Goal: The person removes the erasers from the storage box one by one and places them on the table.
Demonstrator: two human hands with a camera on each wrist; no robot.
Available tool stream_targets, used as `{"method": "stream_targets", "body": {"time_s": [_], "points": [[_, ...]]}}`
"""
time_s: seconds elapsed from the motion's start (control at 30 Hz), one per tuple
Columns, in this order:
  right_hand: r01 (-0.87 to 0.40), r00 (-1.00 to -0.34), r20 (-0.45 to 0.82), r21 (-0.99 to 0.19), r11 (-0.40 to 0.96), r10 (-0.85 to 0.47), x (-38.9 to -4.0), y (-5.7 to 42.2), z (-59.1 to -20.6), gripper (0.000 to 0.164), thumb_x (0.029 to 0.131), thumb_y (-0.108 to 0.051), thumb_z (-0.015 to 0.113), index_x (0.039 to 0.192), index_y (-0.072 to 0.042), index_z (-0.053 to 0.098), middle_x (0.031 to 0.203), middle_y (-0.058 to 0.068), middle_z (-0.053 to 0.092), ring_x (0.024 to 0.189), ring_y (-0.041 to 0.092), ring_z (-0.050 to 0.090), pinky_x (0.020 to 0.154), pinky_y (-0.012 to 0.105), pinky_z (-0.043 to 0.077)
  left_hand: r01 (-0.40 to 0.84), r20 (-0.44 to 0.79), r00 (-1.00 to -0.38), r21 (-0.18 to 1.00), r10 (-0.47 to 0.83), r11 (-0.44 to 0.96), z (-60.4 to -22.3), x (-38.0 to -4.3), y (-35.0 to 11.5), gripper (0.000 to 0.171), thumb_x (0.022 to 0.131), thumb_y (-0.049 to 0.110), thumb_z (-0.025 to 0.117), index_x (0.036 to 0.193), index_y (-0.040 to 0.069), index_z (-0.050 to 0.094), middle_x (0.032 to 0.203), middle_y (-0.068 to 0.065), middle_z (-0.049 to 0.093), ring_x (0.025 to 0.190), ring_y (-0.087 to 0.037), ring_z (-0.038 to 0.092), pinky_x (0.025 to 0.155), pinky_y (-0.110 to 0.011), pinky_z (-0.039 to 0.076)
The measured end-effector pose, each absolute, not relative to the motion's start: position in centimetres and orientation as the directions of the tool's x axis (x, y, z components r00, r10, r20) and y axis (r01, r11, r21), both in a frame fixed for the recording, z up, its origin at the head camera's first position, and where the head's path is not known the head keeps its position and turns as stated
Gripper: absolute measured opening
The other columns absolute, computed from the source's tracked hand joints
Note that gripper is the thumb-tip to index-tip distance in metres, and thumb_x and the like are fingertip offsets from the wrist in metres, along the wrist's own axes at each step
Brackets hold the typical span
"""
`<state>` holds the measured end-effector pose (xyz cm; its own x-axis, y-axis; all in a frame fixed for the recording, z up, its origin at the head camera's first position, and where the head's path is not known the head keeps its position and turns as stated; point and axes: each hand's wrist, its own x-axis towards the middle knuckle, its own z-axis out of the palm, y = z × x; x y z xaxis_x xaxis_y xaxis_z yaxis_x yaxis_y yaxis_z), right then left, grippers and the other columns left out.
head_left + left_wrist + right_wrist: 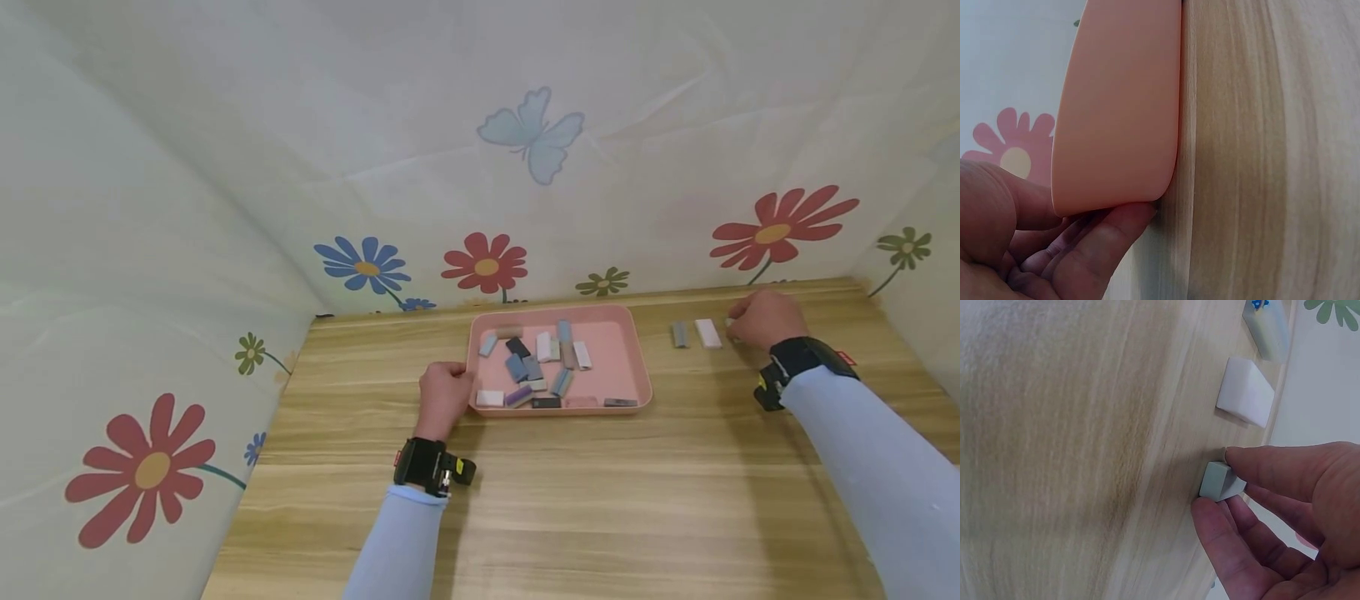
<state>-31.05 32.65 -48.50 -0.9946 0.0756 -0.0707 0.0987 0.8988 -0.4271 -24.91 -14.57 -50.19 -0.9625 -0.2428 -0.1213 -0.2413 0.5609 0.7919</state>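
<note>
L hand (444, 393) & R hand (768, 321) pinching, arms (862, 458) ext. fwd.

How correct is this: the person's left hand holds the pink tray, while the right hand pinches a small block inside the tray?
Only the place is wrong: the head view shows the right hand pinching the small block outside the pink tray, to its right, at the wooden table. The left hand does hold the tray.
</note>
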Motion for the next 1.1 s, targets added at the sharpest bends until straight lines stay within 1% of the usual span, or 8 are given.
{"method": "stream_targets", "body": {"time_s": [0.2,0.5,0.6,0.7,0.77,0.9,1.0,1.1], "points": [[0.12,-0.993,-0.068,-0.418,0.901,0.101,-31.3,32.9,-48.9,0.036,0.079,-0.017,0.067,0.105,0.008,0.065,0.104,0.03,0.062,0.092,0.044,0.051,0.072,0.05,0.041,-0.256,-0.138,-0.959,0.796,-0.247,0.549,-50.1,-24.9,-14.5,0.025,0.086,0.021,0.063,0.105,0.006,0.071,0.096,-0.01,0.07,0.067,-0.015,0.063,0.053,-0.026,0.049],[0.124,-0.992,-0.074,-0.425,0.897,0.102,-31.1,33.1,-48.9,0.043,0.079,-0.022,0.066,0.108,0.009,0.063,0.106,0.032,0.06,0.093,0.046,0.05,0.07,0.05,0.041,-0.242,-0.114,-0.961,0.788,-0.252,0.567,-50.2,-24.9,-14.5,0.024,0.085,0.022,0.064,0.102,0.006,0.072,0.097,-0.01,0.07,0.073,-0.016,0.064,0.056,-0.026,0.05],[0.122,-0.992,-0.067,-0.418,0.9,0.103,-30.7,32.7,-48.3,0.043,0.079,-0.022,0.065,0.108,0.01,0.062,0.106,0.033,0.059,0.092,0.046,0.05,0.07,0.051,0.042,-0.25,-0.122,-0.959,0.788,-0.255,0.563,-50.2,-24.8,-14.5,0.024,0.085,0.022,0.064,0.103,0.007,0.072,0.098,-0.01,0.07,0.073,-0.016,0.064,0.056,-0.026,0.05],[0.1,-0.995,-0.04,-0.405,0.909,0.092,-30.2,31.8,-46.8,0.044,0.08,-0.022,0.063,0.108,0.012,0.061,0.106,0.034,0.059,0.092,0.048,0.051,0.072,0.054,0.043,-0.259,-0.134,-0.958,0.788,-0.255,0.558,-50.1,-24.8,-14.4,0.025,0.085,0.021,0.063,0.104,0.007,0.071,0.099,-0.01,0.07,0.073,-0.016,0.064,0.056,-0.027,0.05],[0.062,-0.998,-0.004,-0.395,0.917,0.066,-29.9,30.9,-45.6,0.044,0.08,-0.021,0.063,0.109,0.012,0.061,0.105,0.035,0.06,0.091,0.049,0.052,0.073,0.056,0.043,-0.26,-0.133,-0.957,0.788,-0.258,0.558,-50.1,-24.8,-14.4,0.026,0.085,0.021,0.063,0.105,0.006,0.071,0.1,-0.011,0.07,0.073,-0.016,0.064,0.056,-0.026,0.05],[-0.021,-1.0,0.013,-0.412,0.911,-0.018,-29.4,28.3,-43.2,0.048,0.082,-0.022,0.064,0.118,0.009,0.057,0.109,0.033,0.059,0.094,0.047,0.056,0.076,0.057,0.045,-0.256,-0.125,-0.957,0.787,-0.262,0.561,-50.2,-24.8,-14.4,0.026,0.086,0.02,0.063,0.106,0.006,0.07,0.101,-0.01,0.07,0.073,-0.016,0.064,0.056,-0.026,0.05],[-0.114,-0.993,0.012,-0.43,0.895,-0.12,-29.0,25.9,-41.7,0.048,0.082,-0.02,0.065,0.121,0.005,0.056,0.111,0.03,0.06,0.097,0.042,0.059,0.079,0.055,0.047,-0.254,-0.122,-0.957,0.787,-0.261,0.562,-50.2,-24.8,-14.4,0.025,0.086,0.019,0.062,0.106,0.006,0.071,0.099,-0.01,0.07,0.072,-0.016,0.064,0.055,-0.026,0.05],[-0.222,-0.971,0.011,-0.422,0.879,-0.239,-28.6,23.4,-40.8,0.045,0.081,-0.018,0.068,0.12,0.002,0.059,0.108,0.025,0.063,0.095,0.036,0.061,0.079,0.051,0.049,-0.253,-0.122,-0.958,0.788,-0.261,0.562,-50.2,-24.8,-14.3,0.025,0.085,0.019,0.062,0.105,0.006,0.071,0.099,-0.009,0.07,0.072,-0.016,0.064,0.055,-0.026,0.05]]}}
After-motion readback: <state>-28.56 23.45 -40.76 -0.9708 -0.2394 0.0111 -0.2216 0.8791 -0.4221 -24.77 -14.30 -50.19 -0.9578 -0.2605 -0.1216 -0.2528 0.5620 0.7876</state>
